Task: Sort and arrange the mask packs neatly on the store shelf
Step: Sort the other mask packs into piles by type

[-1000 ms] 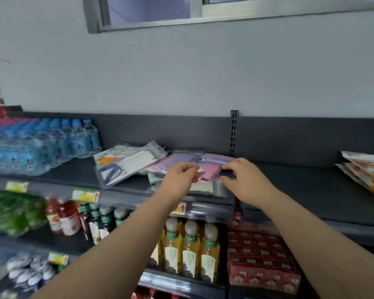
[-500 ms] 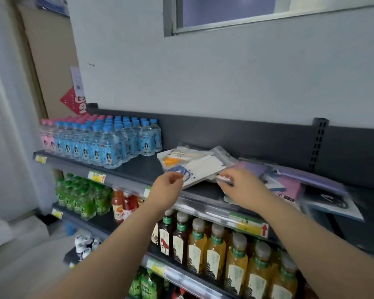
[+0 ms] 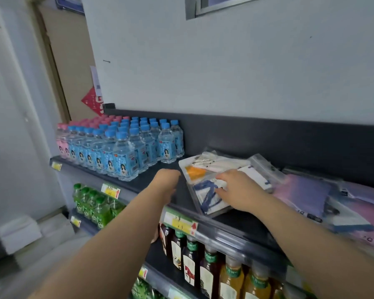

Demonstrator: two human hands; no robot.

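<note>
Clear plastic mask pack with blue-strapped white mask (image 3: 205, 197) lies on dark grey shelf (image 3: 231, 222), 3 o'clock of blue-capped water bottles (image 3: 125, 152). Right hand (image 3: 240, 188) presses it, fingers extended. Left hand (image 3: 167, 182) at its 9 o'clock; fingers hidden, cannot tell.

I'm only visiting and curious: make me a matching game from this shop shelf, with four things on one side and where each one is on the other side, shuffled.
Things
1. blue-capped water bottles
2. green bottles
3. right hand
4. purple mask pack

Places
A. lower shelf, at the left
B. top shelf, right of the clear mask pack
C. top shelf, left end
D. resting flat on the clear mask pack with blue straps

Pairs: 1-C, 2-A, 3-D, 4-B
</note>
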